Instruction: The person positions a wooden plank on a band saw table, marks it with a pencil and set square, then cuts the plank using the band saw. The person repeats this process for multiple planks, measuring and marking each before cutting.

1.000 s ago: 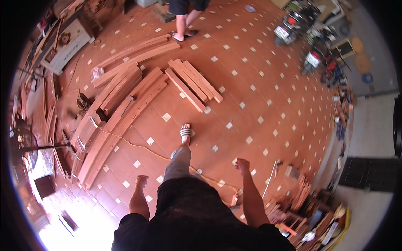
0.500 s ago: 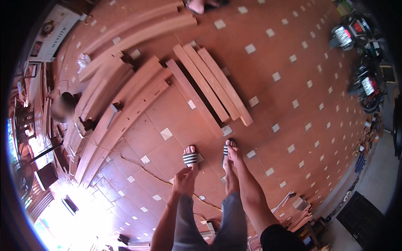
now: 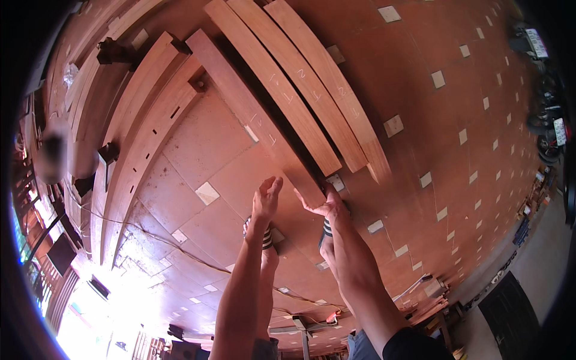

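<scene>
A long reddish wooden beam (image 3: pixel 255 117) lies slantwise on the tiled floor, its near end toward my feet. My right hand (image 3: pixel 327 204) is wrapped round that near end, thumb on the left side and fingers on the right. Just left of the beam, my left hand (image 3: pixel 266 198) hangs above the floor, open and holding nothing, its fingers pointing forward. Alongside the beam lie three paler beams: one closest (image 3: pixel 279 90), a middle one (image 3: pixel 306 87) and an outer one (image 3: pixel 336 84). Chalk marks show on their tops.
More long beams lie at the left, one with mortise slots (image 3: pixel 144 150). A thin cable (image 3: pixel 174 243) crosses the floor behind my feet. Motorbikes (image 3: pixel 549 120) stand at the far right. My striped sandals (image 3: pixel 267 240) are close below my hands.
I have bent lower, so the beams look nearer. My right hand has come from beside my leg onto the beam's end. My left hand has moved forward beside it.
</scene>
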Demonstrator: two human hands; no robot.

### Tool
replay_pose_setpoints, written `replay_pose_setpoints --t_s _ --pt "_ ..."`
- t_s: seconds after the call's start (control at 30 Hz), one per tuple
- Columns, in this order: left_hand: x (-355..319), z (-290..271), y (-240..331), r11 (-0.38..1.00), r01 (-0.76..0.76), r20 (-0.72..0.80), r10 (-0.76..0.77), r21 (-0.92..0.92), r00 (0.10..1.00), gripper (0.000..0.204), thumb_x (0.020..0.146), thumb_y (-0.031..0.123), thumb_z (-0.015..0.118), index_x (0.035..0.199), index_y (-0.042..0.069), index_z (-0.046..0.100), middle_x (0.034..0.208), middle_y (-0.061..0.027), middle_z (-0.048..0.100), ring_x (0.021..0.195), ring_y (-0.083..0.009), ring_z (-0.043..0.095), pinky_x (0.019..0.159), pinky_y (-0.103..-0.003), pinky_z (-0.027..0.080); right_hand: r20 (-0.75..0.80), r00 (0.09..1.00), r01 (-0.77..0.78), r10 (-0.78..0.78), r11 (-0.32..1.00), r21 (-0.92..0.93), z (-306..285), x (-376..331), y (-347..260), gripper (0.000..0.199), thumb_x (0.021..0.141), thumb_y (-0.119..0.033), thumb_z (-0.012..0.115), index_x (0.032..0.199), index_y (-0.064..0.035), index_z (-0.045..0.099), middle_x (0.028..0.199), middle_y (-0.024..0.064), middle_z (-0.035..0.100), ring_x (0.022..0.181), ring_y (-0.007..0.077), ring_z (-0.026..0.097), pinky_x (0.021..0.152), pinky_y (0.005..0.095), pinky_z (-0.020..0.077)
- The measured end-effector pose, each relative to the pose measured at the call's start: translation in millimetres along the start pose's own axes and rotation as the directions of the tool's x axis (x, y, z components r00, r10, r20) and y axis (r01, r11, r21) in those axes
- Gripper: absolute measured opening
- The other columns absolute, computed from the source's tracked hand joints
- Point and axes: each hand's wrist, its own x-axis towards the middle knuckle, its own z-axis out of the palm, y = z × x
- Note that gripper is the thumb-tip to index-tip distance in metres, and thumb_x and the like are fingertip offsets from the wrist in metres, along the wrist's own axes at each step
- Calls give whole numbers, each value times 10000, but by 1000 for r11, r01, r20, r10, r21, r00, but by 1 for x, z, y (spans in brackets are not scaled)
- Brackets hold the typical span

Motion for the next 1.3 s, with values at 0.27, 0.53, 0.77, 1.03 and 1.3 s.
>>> replay_pose_setpoints --t_s 0.27,0.53,0.77,1.03,1.3 --pt "1 -30 42 900 68 7 -72 -431 997 1000 979 735 647 1627 2 439 1580 -202 536 1413 -331 547 1119 -488 495 -106 994 20 -4 989 148 16 -71 72 245 1119 -357 558 1165 -173 713 1095 20 782 1004 263 761 880 481 628" --pt "-54 -8 110 500 -20 25 84 -866 996 561 1017 548 697 1383 125 653 1319 -26 703 1230 -159 635 1006 -362 519 -30 998 -49 55 985 165 -2 -252 175 240 1083 -308 576 1173 -163 744 1109 23 798 1043 246 758 901 458 618" --pt "-213 -7 81 152 198 204 29 -968 979 342 1040 444 681 1175 133 727 953 -7 750 810 -144 712 702 -313 587 -370 925 -80 89 996 39 21 -412 246 361 1090 -331 441 1217 -152 727 1023 27 782 977 266 733 846 451 617" --pt "-418 -75 2 -113 -143 -117 -208 -983 971 548 1006 393 668 1424 40 629 1196 -131 768 1032 -312 747 963 -474 618 -389 918 -211 -79 732 -648 30 -489 343 583 1027 -558 572 1242 -30 695 1096 131 725 992 257 707 799 399 607" --pt "-582 -171 -70 -462 -505 -492 -158 -729 856 510 975 447 684 1325 76 669 1118 -128 760 997 -315 742 951 -477 617 113 989 133 100 -931 -340 110 -456 465 891 938 -722 669 1331 77 650 1226 233 729 1091 264 719 866 407 605"
